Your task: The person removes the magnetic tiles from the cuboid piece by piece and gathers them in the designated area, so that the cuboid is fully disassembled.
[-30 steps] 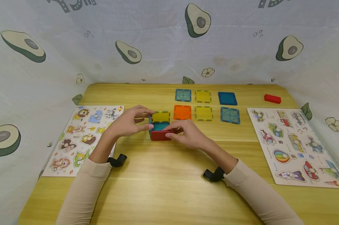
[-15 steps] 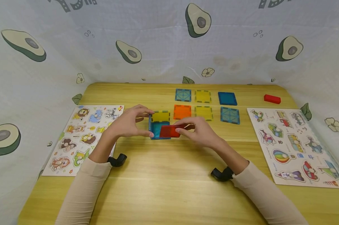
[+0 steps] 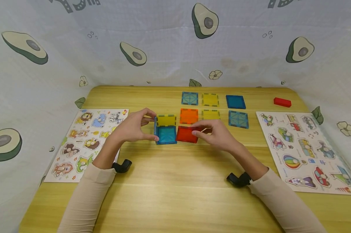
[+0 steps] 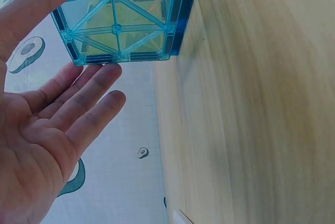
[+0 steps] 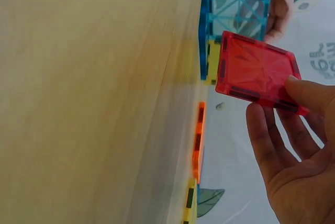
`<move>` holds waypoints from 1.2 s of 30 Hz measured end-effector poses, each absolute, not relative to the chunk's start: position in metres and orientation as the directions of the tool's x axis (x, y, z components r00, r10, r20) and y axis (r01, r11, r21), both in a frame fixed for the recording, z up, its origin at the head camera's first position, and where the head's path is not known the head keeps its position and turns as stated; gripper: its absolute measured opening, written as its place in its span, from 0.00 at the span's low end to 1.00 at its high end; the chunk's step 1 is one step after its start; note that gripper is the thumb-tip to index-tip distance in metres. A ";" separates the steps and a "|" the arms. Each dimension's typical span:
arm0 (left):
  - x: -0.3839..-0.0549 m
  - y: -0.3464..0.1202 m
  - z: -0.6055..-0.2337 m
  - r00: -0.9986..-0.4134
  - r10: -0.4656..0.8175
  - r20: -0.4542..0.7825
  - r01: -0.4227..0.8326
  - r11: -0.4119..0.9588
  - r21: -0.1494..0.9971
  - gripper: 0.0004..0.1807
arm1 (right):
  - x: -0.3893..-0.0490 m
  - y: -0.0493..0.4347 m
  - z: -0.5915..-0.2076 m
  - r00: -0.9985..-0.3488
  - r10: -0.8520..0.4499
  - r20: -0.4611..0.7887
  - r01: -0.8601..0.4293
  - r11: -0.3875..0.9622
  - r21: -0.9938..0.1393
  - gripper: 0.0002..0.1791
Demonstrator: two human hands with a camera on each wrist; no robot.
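My right hand (image 3: pixel 216 134) pinches a translucent red magnetic tile (image 3: pixel 187 134) between thumb and fingers. The red tile is tilted just right of a partly built corner of tiles. In that corner a blue tile (image 3: pixel 167 135) lies flat on the table, and a yellow tile (image 3: pixel 166 120) stands along its back edge. A light-blue tile (image 4: pixel 116 28) with a lattice pattern stands along its left edge. My left hand (image 3: pixel 133 126) holds this upright tile by opposite edges, thumb at the near one and fingertips at the far one.
Behind lie flat tiles: an orange one (image 3: pixel 189 116), yellow ones, including this yellow square (image 3: pixel 210 99), and blue ones, including a dark-blue square (image 3: pixel 235 101). A red block (image 3: pixel 282 102) lies at the back right. An animal puzzle board (image 3: pixel 85 145) is left; a vehicle puzzle board (image 3: pixel 307 152) is right.
My right hand has moved the red tile from the front edge of the corner to its right side, turning it on the way. The left hand stays at the light-blue tile.
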State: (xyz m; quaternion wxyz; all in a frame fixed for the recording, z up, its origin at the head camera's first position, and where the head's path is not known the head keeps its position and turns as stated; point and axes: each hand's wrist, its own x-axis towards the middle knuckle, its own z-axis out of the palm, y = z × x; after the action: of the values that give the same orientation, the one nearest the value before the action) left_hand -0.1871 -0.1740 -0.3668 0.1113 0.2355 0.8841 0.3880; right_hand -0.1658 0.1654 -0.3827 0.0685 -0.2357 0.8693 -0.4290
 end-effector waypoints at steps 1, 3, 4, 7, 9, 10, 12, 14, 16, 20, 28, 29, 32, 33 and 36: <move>-0.187 -0.174 -0.367 -0.866 0.500 -0.016 0.327 0.590 0.738 0.46 | -0.166 0.167 -0.383 -0.883 -0.463 0.078 -0.345 0.526 -0.777 0.14; -0.187 -0.174 -0.367 -0.867 0.498 -0.019 0.326 0.596 0.734 0.45 | -0.168 0.170 -0.384 -0.888 -0.453 0.072 -0.336 0.536 -0.774 0.14; -0.187 -0.175 -0.366 -0.868 0.497 -0.021 0.325 0.599 0.732 0.45 | -0.169 0.171 -0.384 -0.891 -0.449 0.069 -0.332 0.541 -0.773 0.14; -0.187 -0.176 -0.365 -0.871 0.490 -0.032 0.321 0.617 0.718 0.45 | -0.172 0.173 -0.385 -0.895 -0.441 0.059 -0.322 0.550 -0.771 0.14; -0.187 -0.178 -0.363 -0.872 0.489 -0.038 0.318 0.622 0.716 0.45 | -0.175 0.174 -0.386 -0.897 -0.440 0.051 -0.314 0.551 -0.773 0.13; -0.187 -0.179 -0.363 -0.872 0.487 -0.043 0.312 0.623 0.717 0.44 | -0.176 0.174 -0.387 -0.898 -0.438 0.047 -0.309 0.552 -0.774 0.13; -0.187 -0.180 -0.361 -0.873 0.486 -0.050 0.303 0.619 0.724 0.44 | -0.178 0.175 -0.389 -0.900 -0.434 0.035 -0.298 0.553 -0.778 0.13; -0.186 -0.182 -0.360 -0.870 0.490 -0.052 0.300 0.611 0.732 0.44 | -0.179 0.176 -0.391 -0.903 -0.429 0.025 -0.286 0.556 -0.781 0.13; -0.187 -0.183 -0.360 -0.869 0.491 -0.057 0.296 0.609 0.736 0.43 | -0.181 0.176 -0.393 -0.906 -0.424 0.014 -0.277 0.567 -0.776 0.13; -0.187 -0.183 -0.362 -0.867 0.496 -0.052 0.304 0.607 0.734 0.43 | -0.183 0.174 -0.397 -0.905 -0.424 -0.026 -0.252 0.586 -0.770 0.18; -0.188 -0.184 -0.362 -0.866 0.496 -0.056 0.305 0.615 0.727 0.44 | -0.181 0.167 -0.404 -0.870 -0.488 -0.068 -0.299 0.634 -0.713 0.46; -0.188 -0.184 -0.361 -0.866 0.496 -0.060 0.303 0.617 0.726 0.44 | -0.180 0.166 -0.404 -0.865 -0.497 -0.068 -0.317 0.647 -0.693 0.47; -0.187 -0.184 -0.360 -0.866 0.495 -0.066 0.298 0.619 0.726 0.44 | -0.178 0.163 -0.405 -0.859 -0.506 -0.080 -0.348 0.690 -0.634 0.48; -0.187 -0.184 -0.359 -0.867 0.494 -0.069 0.296 0.620 0.726 0.44 | -0.178 0.163 -0.405 -0.858 -0.506 -0.086 -0.351 0.701 -0.620 0.48; -0.187 -0.184 -0.360 -0.867 0.494 -0.071 0.296 0.623 0.725 0.44 | -0.177 0.161 -0.404 -0.861 -0.499 -0.097 -0.352 0.723 -0.594 0.46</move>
State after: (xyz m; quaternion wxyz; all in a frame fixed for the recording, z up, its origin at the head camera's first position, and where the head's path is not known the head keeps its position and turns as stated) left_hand -0.1867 -0.1841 -0.3596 0.1327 0.2216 0.8909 0.3737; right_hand -0.1773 0.1609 -0.4041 0.1263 -0.2315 0.9195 -0.2914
